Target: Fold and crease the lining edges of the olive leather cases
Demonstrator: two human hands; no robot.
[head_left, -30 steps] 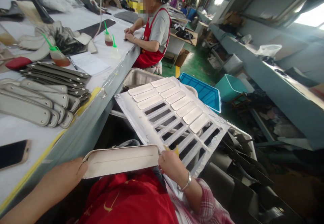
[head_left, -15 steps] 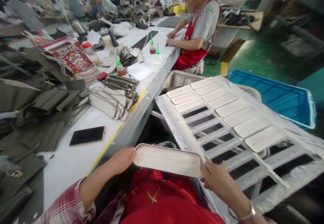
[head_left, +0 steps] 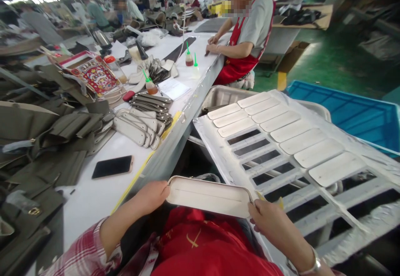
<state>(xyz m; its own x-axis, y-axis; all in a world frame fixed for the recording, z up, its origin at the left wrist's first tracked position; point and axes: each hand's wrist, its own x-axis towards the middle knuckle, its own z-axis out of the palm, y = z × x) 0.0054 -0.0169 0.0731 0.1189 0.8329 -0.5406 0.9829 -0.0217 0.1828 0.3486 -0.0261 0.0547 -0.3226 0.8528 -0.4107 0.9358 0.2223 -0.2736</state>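
A long off-white panel (head_left: 209,197) with rounded ends and a thin line along its middle is held level above my red apron. My left hand (head_left: 153,197) pinches its left end. At the right end my right hand (head_left: 269,217) grips the rim, with a bit of yellow showing beside the fingers. To the right, a slatted white rack (head_left: 333,211) bears several similar pale panels (head_left: 323,149) in two rows. On the table to the left lie overlapping pale strips (head_left: 129,129) with small holes near their ends.
A phone (head_left: 112,167) lies on the white table (head_left: 84,203). Beyond it are dark strips (head_left: 151,102), green-tipped bottles (head_left: 151,86) and a red patterned box (head_left: 98,76). Olive pieces (head_left: 28,163) are heaped left. A blue crate (head_left: 353,115) is behind the rack. A person (head_left: 254,30) works across.
The view has shifted slightly, so the table items and rack appear a little further right. Both hands keep hold of the panel, almost unmoved.
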